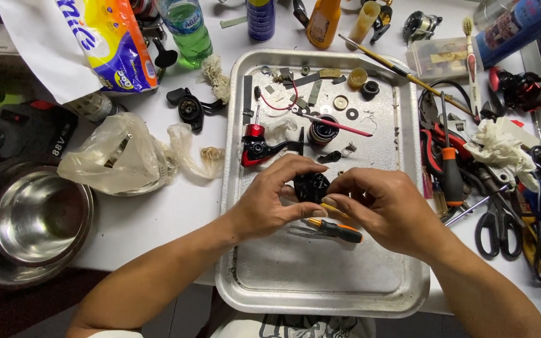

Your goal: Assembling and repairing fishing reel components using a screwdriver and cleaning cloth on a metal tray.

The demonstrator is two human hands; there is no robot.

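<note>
Over a metal tray (320,285), my left hand (270,200) and my right hand (380,206) together grip a small black fishing-reel body (311,186). The fingertips of both hands close around it from either side. Just below the hands, a small orange-and-black screwdriver (336,230) lies on the tray. A red-and-black reel part (257,149) sits just beyond my left hand. A dark spool (322,131), a red pick tool (339,125) and several washers and small parts lie at the tray's far end.
A steel bowl (29,219) stands at the left. A crumpled clear plastic bag (120,159) and a black reel handle (189,107) lie left of the tray. Pliers, an orange-handled screwdriver (452,175), scissors (496,228) and a rag (499,147) crowd the right. Bottles line the far edge.
</note>
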